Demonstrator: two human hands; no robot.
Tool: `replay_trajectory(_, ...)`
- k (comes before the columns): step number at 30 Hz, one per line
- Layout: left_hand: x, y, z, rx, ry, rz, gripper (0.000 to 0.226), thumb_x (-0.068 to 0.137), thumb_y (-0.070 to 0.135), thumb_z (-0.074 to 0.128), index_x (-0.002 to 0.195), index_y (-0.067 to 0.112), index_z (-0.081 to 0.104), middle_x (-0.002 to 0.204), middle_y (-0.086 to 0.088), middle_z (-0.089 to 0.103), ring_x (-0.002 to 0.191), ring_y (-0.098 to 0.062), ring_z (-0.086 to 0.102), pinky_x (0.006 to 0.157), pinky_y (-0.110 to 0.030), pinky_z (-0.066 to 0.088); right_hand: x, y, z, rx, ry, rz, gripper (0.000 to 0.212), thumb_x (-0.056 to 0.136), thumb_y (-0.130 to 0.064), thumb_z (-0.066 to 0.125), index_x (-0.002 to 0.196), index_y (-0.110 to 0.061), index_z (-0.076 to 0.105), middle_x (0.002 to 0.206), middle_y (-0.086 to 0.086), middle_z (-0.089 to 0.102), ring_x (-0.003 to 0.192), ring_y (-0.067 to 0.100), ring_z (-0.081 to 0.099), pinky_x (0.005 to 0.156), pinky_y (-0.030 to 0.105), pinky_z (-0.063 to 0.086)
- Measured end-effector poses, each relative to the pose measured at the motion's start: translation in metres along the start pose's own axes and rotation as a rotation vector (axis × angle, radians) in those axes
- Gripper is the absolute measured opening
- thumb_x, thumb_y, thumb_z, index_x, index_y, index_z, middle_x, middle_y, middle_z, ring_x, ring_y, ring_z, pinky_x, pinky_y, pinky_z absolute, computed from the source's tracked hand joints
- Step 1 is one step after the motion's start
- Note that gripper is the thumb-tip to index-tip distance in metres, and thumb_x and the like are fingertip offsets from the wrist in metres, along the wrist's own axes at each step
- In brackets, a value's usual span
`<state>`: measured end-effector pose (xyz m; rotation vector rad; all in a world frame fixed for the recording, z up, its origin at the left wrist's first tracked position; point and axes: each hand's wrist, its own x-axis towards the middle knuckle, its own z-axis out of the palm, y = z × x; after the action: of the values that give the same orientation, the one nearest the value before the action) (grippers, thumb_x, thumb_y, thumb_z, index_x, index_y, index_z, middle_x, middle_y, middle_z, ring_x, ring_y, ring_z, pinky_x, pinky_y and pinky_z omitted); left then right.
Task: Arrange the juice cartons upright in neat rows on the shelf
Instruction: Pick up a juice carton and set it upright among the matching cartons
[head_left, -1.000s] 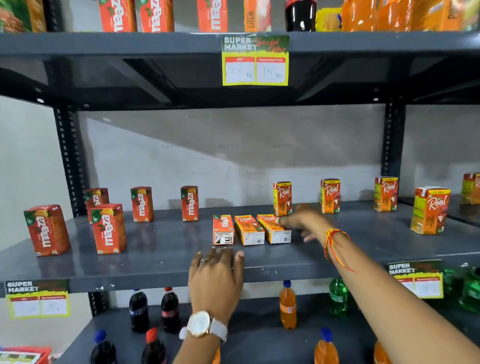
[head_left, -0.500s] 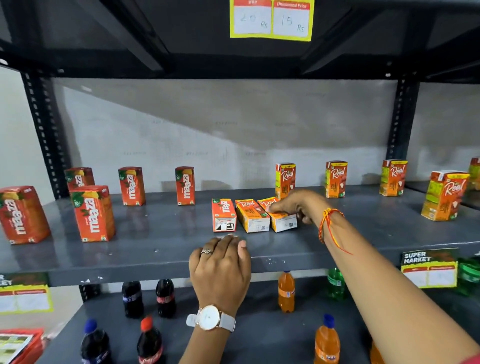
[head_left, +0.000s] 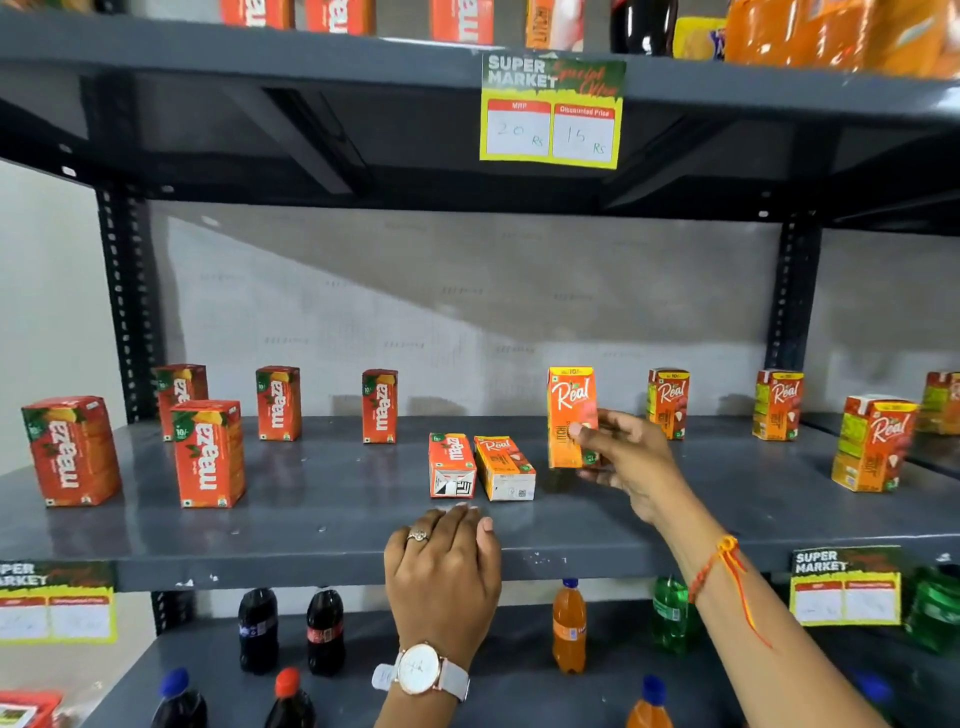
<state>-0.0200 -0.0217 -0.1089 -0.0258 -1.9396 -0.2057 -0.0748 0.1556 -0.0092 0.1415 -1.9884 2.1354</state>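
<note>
Head view: the right hand (head_left: 631, 462) grips an orange cardboard Real juice carton (head_left: 570, 415) upright, thumb pressed on its front face near the lower right and fingers wrapped behind its right edge. Whether the carton's base touches the grey metal shelf (head_left: 322, 525) or hangs just above it cannot be told. An orange thread bracelet (head_left: 724, 564) circles that wrist.

Just left of the held carton, two cartons lie flat on the shelf, side by side and touching: a red Maaza carton (head_left: 451, 465) with its bottom flap facing forward, and an orange Real carton (head_left: 503, 467) beside it. The left hand (head_left: 444, 577) rests palm-down on the shelf's front lip, fingers together, holding nothing, its fingertips just short of the lying Maaza carton. It wears a ring and a white-faced wristwatch (head_left: 422, 673).

Upright red Maaza cartons (head_left: 208, 452) stand spaced along the left half of the shelf, and upright Real cartons (head_left: 776, 405) along the right half, well apart from each other. A yellow price tag (head_left: 551, 111) hangs from the shelf above. Soft drink bottles (head_left: 569, 626) stand on the shelf below.
</note>
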Motion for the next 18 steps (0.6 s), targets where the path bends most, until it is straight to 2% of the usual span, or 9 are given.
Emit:
replay_trajectory(3,0.001,0.001,0.001,-0.003,0.022,-0.019,0.038,0.088,0.029,0.042,0.078,0.015,0.076,0.082,-0.001,0.075,0.081,-0.022,0.069,0.078,-0.035,0.038,-0.009,-0.001,-0.006,0.161,-0.055,-0.049,0.041,0.08,-0.004,0.065,0.12,-0.009,0.058,0.104,0.008,0.068,0.092,0.027,0.067,0.07,0.041,0.059)
replay_trajectory(7,0.0,0.003,0.001,-0.003,0.017,-0.031,0.037,0.087,0.028,0.043,0.078,0.014,0.076,0.082,-0.002,0.075,0.08,-0.022,0.069,0.079,-0.035,0.038,-0.018,0.003,-0.008,0.17,-0.071,-0.081,0.045,0.079,-0.002,0.064,0.123,-0.009,0.056,0.114,0.013,0.066,0.104,0.032,0.065,0.075,0.045,0.058)
replay_trajectory(12,-0.001,0.003,-0.003,-0.006,-0.05,-0.028,0.039,0.088,0.03,0.041,0.08,0.013,0.076,0.082,-0.003,0.075,0.081,-0.023,0.069,0.079,-0.035,0.038,-0.019,0.002,-0.012,0.188,-0.071,-0.1,0.044,0.08,-0.001,0.063,0.123,-0.009,0.056,0.112,0.012,0.066,0.1,0.03,0.066,0.072,0.044,0.058)
replay_trajectory(16,0.001,0.006,-0.009,-0.015,-0.079,-0.074,0.043,0.089,0.032,0.04,0.077,0.011,0.076,0.082,-0.005,0.075,0.083,-0.025,0.069,0.081,-0.038,0.036,-0.018,-0.004,-0.032,0.143,-0.044,-0.121,0.045,0.082,0.002,0.06,0.124,-0.01,0.053,0.099,0.001,0.067,0.088,0.019,0.067,0.071,0.041,0.058)
replay_trajectory(18,0.003,0.011,-0.01,-0.048,-0.102,-0.121,0.046,0.09,0.033,0.038,0.076,0.011,0.075,0.084,-0.008,0.074,0.085,-0.027,0.069,0.083,-0.04,0.037,-0.016,-0.007,-0.053,0.103,-0.017,-0.124,0.05,0.083,0.002,0.059,0.13,-0.012,0.049,0.099,-0.001,0.066,0.086,0.017,0.065,0.07,0.04,0.058)
